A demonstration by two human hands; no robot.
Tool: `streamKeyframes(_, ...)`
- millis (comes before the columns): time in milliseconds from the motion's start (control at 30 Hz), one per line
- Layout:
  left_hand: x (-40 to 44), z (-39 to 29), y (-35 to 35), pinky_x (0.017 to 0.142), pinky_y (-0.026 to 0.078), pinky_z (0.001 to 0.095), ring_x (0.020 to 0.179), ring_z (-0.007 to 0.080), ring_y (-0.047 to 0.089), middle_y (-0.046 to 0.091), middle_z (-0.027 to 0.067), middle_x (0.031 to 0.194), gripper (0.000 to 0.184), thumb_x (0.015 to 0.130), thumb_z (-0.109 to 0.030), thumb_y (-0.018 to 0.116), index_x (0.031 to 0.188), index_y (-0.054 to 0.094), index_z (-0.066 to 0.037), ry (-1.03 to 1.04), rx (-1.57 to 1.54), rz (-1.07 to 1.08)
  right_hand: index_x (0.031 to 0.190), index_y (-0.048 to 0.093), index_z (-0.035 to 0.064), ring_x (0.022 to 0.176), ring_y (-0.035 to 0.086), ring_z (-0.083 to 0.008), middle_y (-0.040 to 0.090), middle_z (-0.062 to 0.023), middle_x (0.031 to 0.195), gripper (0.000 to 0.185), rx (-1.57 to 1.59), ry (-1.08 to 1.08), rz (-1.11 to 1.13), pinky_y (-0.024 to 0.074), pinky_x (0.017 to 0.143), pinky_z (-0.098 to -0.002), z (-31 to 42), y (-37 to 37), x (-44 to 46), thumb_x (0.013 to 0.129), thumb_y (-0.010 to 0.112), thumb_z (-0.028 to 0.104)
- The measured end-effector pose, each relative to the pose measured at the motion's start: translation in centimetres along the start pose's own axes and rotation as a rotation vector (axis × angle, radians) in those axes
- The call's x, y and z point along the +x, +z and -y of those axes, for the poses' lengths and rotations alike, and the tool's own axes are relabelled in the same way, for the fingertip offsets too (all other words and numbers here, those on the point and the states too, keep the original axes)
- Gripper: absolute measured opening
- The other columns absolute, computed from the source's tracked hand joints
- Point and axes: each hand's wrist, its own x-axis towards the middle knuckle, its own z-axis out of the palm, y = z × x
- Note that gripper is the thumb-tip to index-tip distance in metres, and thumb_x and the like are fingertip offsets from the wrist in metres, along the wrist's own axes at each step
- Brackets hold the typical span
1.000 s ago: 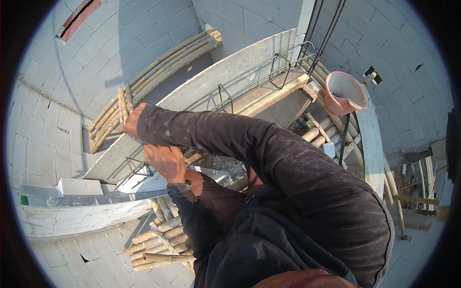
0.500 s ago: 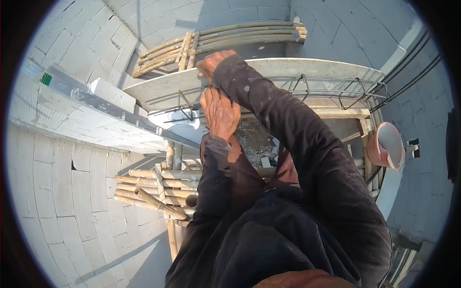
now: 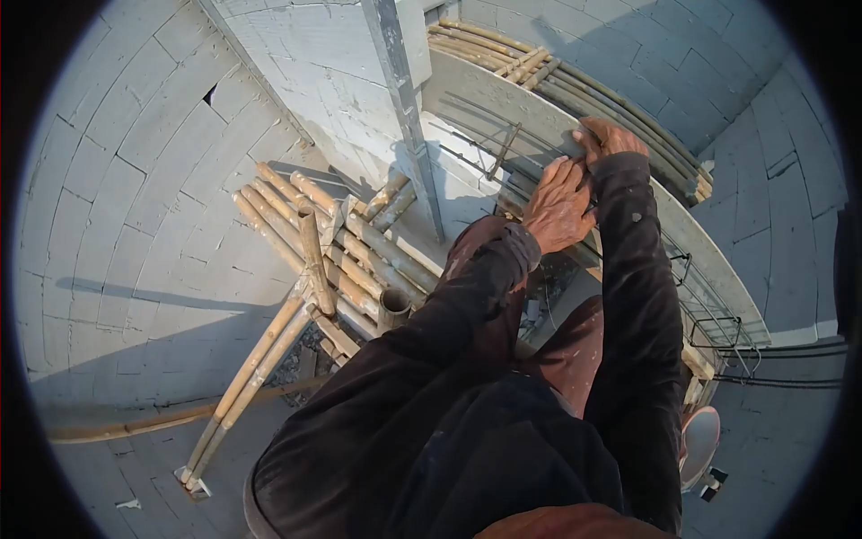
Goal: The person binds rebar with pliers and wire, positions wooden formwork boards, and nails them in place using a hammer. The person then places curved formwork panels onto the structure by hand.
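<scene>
My right hand [image 3: 615,137] is bent over the top edge of a long grey board [image 3: 512,97], its fingers closed on that edge. Just below it, my left hand [image 3: 558,208] lies over the bars of a steel rebar cage [image 3: 501,151], back of the hand up. Its fingers are bent and close together, with the tips near the right hand's fingers. What the left fingertips grip is hidden. The cage runs along the near face of the board and shows again past my right sleeve [image 3: 639,269].
Tied bamboo poles [image 3: 350,247] form a scaffold at left, and more bamboo [image 3: 575,85] lies behind the board. A straight metal bar [image 3: 400,90] rises by the white block wall [image 3: 314,63]. A bucket [image 3: 699,446] hangs at lower right, near dark cables [image 3: 790,353].
My view has swung left, so the board and both hands appear farther right and tilted. The right hand stays at the board's top edge, with the left hand close beneath it.
</scene>
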Motion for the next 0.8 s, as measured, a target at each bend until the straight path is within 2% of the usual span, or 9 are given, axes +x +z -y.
streamKeyframes(200, -0.2, -0.2, -2.0, 0.111, 0.036, 0.0493, 0.13, 0.0405, 0.046, 0.053, 0.0221, 0.131, 0.042, 0.087, -0.018, 0.07, 0.123, 0.059, 0.002, -0.155, -0.37, -0.05, 0.119, 0.073, 0.0223, 0.105, 0.07, -0.0286, 0.075, -0.0053, 0.11, 0.035, -0.03, 0.01, 0.008, 0.0528, 0.091, -0.0441, 0.0, -0.3, -0.3, 0.092, 0.069, 0.044)
streamKeyframes(300, 1.0, 0.4, -3.1, 0.1, 0.043, 0.0462, 0.112, 0.0375, 0.058, 0.061, 0.0175, 0.119, 0.029, 0.092, -0.013, 0.067, 0.118, 0.061, -0.002, -0.21, -0.352, -0.499, 0.119, 0.073, 0.0218, 0.105, 0.07, -0.0293, 0.075, -0.006, 0.108, 0.036, -0.031, -0.022, 0.003, 0.0531, 0.091, -0.0443, -0.2, -0.2, 0.1, 0.092, 0.068, 0.045)
streamKeyframes(367, 4.0, 1.7, -4.8, 0.096, 0.045, 0.047, 0.108, 0.0365, 0.059, 0.062, 0.0169, 0.116, 0.03, 0.097, -0.022, 0.064, 0.121, 0.06, -0.003, -0.13, -0.194, -0.559, 0.121, 0.072, 0.021, 0.104, 0.069, -0.0306, 0.075, -0.0065, 0.105, 0.035, -0.049, -0.026, 0.081, 0.0537, 0.089, -0.0457, 0.1, -0.7, -0.2, 0.095, 0.066, 0.043)
streamKeyframes(433, 7.1, 3.9, -6.5, 0.091, 0.045, 0.0476, 0.106, 0.0364, 0.06, 0.064, 0.019, 0.11, 0.039, 0.102, -0.038, 0.055, 0.114, 0.062, -0.001, -0.137, -0.14, -0.282, 0.121, 0.072, 0.0206, 0.103, 0.069, -0.0309, 0.075, -0.0068, 0.104, 0.035, -0.055, 0.003, 0.091, 0.0537, 0.088, -0.0462, 0.7, -1.3, -0.5, 0.095, 0.065, 0.042)
streamKeyframes(567, 11.0, 6.7, -8.7, 0.074, 0.047, 0.0509, 0.076, 0.0428, 0.061, 0.065, 0.0209, 0.073, 0.079, 0.102, -0.067, 0.032, 0.084, 0.072, -0.001, -0.07, 0.055, 0.318, 0.121, 0.072, 0.0191, 0.099, 0.07, -0.0323, 0.075, -0.0079, 0.098, 0.033, -0.012, -0.045, 0.026, 0.0531, 0.089, -0.0478, -0.1, -0.6, -0.6, 0.096, 0.064, 0.039)
streamKeyframes(600, 11.8, 7.1, -8.9, 0.07, 0.05, 0.0474, 0.076, 0.0379, 0.066, 0.071, 0.0198, 0.08, 0.079, 0.101, -0.067, 0.03, 0.086, 0.075, -0.004, -0.1, 0.249, 0.548, 0.117, 0.073, 0.0181, 0.099, 0.07, -0.032, 0.075, -0.009, 0.099, 0.03, -0.009, 0.047, 0.217, 0.0526, 0.09, -0.0473, 0.4, -2.1, -0.4, 0.096, 0.065, 0.037)
streamKeyframes(633, 11.5, 7.6, -8.0, 0.067, 0.049, 0.0485, 0.072, 0.038, 0.066, 0.069, 0.0193, 0.074, 0.082, 0.099, -0.072, 0.032, 0.084, 0.075, -0.004, -0.101, 0.125, 0.448, 0.12, 0.072, 0.0258, 0.089, 0.071, -0.0265, 0.073, -0.0004, 0.078, 0.03, -0.024, 0.001, 0.138, 0.0535, 0.082, -0.046, -0.1, -1.2, -0.4, 0.095, 0.064, 0.042)
streamKeyframes(733, 11.2, 8.4, -6.7, 0.062, 0.044, 0.0483, 0.063, 0.0373, 0.061, 0.063, 0.0177, 0.067, 0.078, 0.094, -0.074, 0.043, 0.087, 0.074, -0.004, -0.036, 0.024, 0.353, 0.114, 0.073, 0.0179, 0.102, 0.069, -0.0343, 0.075, -0.0115, 0.098, 0.032, 0.026, -0.044, 0.029, 0.0526, 0.091, -0.0468, -0.9, -0.9, -1.1, 0.093, 0.067, 0.042)
streamKeyframes(800, 10.9, 9.1, -5.7, 0.062, 0.043, 0.0482, 0.064, 0.0391, 0.06, 0.064, 0.0191, 0.069, 0.07, 0.086, -0.071, 0.062, 0.088, 0.074, -0.002, 0.024, 0.109, 0.298, 0.109, 0.075, 0.0178, 0.101, 0.07, -0.0349, 0.074, -0.0133, 0.096, 0.029, 0.001, 0.014, 0.069, 0.0526, 0.09, -0.0476, -0.6, -1.1, -1.2, 0.089, 0.07, 0.038)
